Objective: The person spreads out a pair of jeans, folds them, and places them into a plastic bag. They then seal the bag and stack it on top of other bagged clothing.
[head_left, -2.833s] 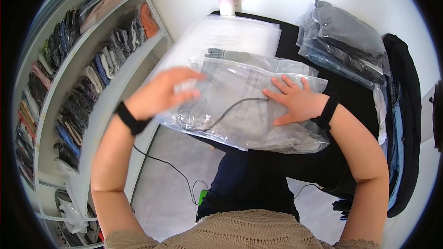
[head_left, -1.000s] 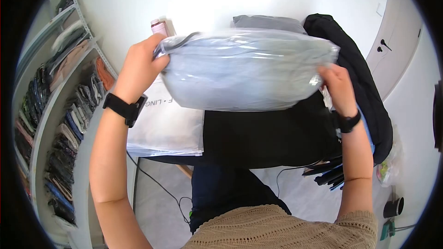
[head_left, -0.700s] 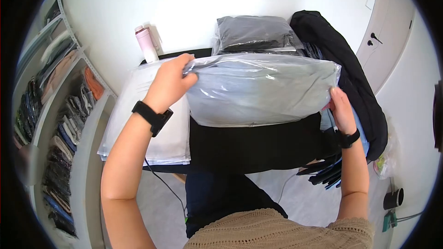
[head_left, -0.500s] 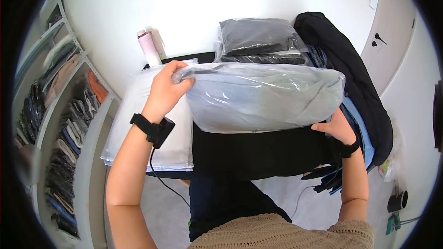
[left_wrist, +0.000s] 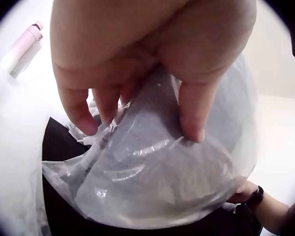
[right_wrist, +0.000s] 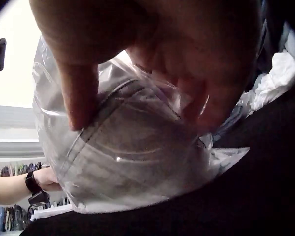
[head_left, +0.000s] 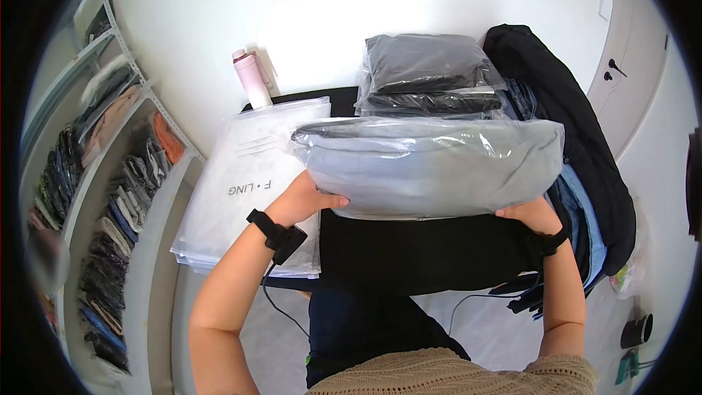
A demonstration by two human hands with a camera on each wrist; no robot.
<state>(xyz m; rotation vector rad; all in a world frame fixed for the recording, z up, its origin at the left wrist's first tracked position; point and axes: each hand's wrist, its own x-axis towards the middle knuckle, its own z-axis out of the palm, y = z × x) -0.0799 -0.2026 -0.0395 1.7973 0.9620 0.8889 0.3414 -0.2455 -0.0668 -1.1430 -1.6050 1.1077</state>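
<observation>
A clear plastic bag with pale blue-grey folded denim inside (head_left: 431, 164) is held over the black table (head_left: 431, 249). The left hand (head_left: 303, 197) grips its lower left side, thumb on the near face and fingers behind. At the lower right corner the right hand (head_left: 534, 213) holds it the same way. In the left wrist view the left hand (left_wrist: 147, 64) spans the bag (left_wrist: 147, 172), its thumb pressed on the plastic. The right wrist view has the right hand (right_wrist: 152, 64) around the bag's other end (right_wrist: 132, 152), where a seam shows through.
White printed bags (head_left: 241, 212) lie stacked at the table's left. Behind them stands a pink bottle (head_left: 251, 79). Dark bagged clothes (head_left: 431, 69) are piled at the back, and a black garment (head_left: 578, 139) with jeans hangs along the right. Shelves of clothes (head_left: 131, 205) stand left.
The bag has gone from lying flat on the white stack to being lifted and folded over, then lowered towards the table. The left hand has shifted from its top left corner to its lower left side.
</observation>
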